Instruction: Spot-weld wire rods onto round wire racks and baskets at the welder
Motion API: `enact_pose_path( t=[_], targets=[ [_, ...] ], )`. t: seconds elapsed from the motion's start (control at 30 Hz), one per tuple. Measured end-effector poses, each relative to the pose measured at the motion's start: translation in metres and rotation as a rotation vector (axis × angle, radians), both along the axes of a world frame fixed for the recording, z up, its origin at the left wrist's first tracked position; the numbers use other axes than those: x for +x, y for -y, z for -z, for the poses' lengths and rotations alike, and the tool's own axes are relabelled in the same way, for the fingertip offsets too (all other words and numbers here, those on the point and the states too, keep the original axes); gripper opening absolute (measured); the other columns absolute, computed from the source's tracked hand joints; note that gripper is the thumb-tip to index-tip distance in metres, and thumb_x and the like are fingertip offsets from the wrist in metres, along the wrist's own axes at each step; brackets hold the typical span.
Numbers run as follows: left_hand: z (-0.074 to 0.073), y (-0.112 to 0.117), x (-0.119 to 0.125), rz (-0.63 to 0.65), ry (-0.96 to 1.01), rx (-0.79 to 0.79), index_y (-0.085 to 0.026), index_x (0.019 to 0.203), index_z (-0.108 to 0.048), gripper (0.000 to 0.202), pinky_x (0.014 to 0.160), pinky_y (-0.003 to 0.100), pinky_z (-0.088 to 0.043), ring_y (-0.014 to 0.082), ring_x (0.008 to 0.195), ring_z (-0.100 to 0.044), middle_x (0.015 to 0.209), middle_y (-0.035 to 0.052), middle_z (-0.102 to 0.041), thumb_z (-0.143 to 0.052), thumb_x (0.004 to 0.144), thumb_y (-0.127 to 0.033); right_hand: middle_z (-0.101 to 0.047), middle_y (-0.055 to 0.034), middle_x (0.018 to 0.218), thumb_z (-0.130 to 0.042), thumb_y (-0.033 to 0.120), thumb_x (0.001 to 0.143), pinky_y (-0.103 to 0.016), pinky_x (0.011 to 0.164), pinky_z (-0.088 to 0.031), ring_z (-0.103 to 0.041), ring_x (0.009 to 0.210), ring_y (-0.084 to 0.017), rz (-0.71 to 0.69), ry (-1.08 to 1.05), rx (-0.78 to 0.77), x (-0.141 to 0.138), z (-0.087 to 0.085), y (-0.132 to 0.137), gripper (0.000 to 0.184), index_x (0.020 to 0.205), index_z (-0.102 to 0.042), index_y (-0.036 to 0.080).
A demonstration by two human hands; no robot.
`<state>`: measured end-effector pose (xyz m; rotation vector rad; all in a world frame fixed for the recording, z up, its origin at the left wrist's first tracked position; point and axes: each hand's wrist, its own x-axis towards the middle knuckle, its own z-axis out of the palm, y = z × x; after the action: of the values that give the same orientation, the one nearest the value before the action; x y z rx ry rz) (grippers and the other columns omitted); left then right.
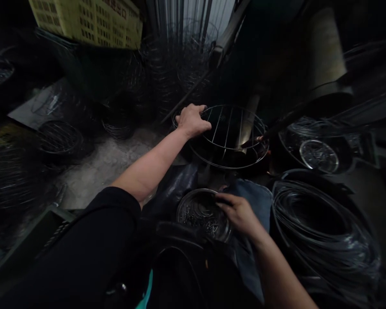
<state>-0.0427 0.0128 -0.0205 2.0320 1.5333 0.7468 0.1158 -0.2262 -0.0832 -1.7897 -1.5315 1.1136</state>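
My left hand (193, 121) reaches forward and grips the left rim of a round wire rack (231, 136) with several straight cross wires. My right hand (239, 213) rests at the right edge of a shallow metal bowl (201, 213) that sits on my lap and holds several small dark metal pieces; its fingers are curled over the rim, and what they pinch is hidden. A dark rod tip (260, 138) touches the rack's right side.
A large coil of dark wire rings (324, 231) lies at the right. A smaller shiny ring (318, 155) sits behind it. Stacks of wire baskets (59, 137) stand on the concrete floor at the left, under a yellow crate (90, 21).
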Motion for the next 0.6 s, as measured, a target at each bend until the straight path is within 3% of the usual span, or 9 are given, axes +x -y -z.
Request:
enact_pose_path(
  t=[0.13, 0.27, 0.33, 0.43, 0.5, 0.6],
  targets=[
    [-0.006, 0.01, 0.007, -0.051, -0.001, 0.111, -0.027, 0.117, -0.069, 0.052, 0.097, 0.058, -0.041, 0.0354, 0.119, -0.051, 0.126, 0.0092, -0.06, -0.075, 0.066, -0.027, -0.077, -0.0054, 0.081, -0.07, 0.043, 0.069, -0.038, 0.078, -0.055, -0.07, 0.077, -0.023, 0.23, 0.023, 0.261, 0.028, -0.039, -0.032, 0.027, 0.083, -0.079, 0.022],
    [-0.015, 0.024, 0.017, 0.135, -0.127, 0.183, -0.028, 0.108, -0.073, 0.041, 0.101, 0.053, -0.038, 0.032, 0.116, -0.054, 0.107, 0.0055, -0.069, -0.069, 0.075, -0.052, -0.074, -0.0028, 0.075, -0.073, 0.041, 0.07, -0.032, 0.071, -0.053, -0.066, 0.07, -0.019, 0.341, 0.041, 0.416, 0.03, -0.062, -0.054, 0.021, 0.079, -0.078, 0.023],
    [-0.021, 0.028, 0.02, 0.199, -0.222, 0.121, -0.028, 0.102, -0.074, 0.042, 0.1, 0.053, -0.037, 0.0325, 0.111, -0.056, 0.093, 0.0048, -0.07, -0.069, 0.074, -0.059, -0.07, -0.001, 0.069, -0.074, 0.04, 0.071, -0.029, 0.06, -0.051, -0.062, 0.06, -0.015, 0.457, -0.088, 0.456, 0.019, -0.061, -0.061, 0.024, 0.084, -0.077, 0.021],
    [-0.027, 0.03, 0.024, 0.175, -0.272, 0.08, -0.027, 0.101, -0.073, 0.047, 0.098, 0.055, -0.037, 0.0346, 0.11, -0.056, 0.091, 0.0056, -0.07, -0.072, 0.07, -0.062, -0.067, 0.0011, 0.066, -0.076, 0.04, 0.068, -0.025, 0.048, -0.045, -0.058, 0.05, -0.012, 0.645, -0.339, 0.523, 0.0, -0.051, -0.069, 0.03, 0.089, -0.074, 0.018],
    [-0.029, 0.033, 0.025, 0.148, -0.271, 0.074, -0.026, 0.104, -0.071, 0.052, 0.096, 0.056, -0.036, 0.0367, 0.113, -0.054, 0.094, 0.0072, -0.07, -0.072, 0.068, -0.063, -0.067, 0.001, 0.066, -0.077, 0.039, 0.066, -0.024, 0.045, -0.043, -0.057, 0.049, -0.012, 0.681, -0.402, 0.543, -0.007, -0.046, -0.072, 0.03, 0.086, -0.073, 0.017],
    [-0.029, 0.041, 0.027, 0.123, -0.274, 0.093, -0.025, 0.104, -0.07, 0.049, 0.095, 0.057, -0.036, 0.0378, 0.112, -0.054, 0.092, 0.0085, -0.07, -0.071, 0.07, -0.06, -0.065, 0.0017, 0.057, -0.076, 0.036, 0.067, -0.022, 0.043, -0.04, -0.052, 0.044, -0.01, 0.66, -0.321, 0.496, -0.006, -0.046, -0.072, 0.026, 0.083, -0.075, 0.015]
  ],
)
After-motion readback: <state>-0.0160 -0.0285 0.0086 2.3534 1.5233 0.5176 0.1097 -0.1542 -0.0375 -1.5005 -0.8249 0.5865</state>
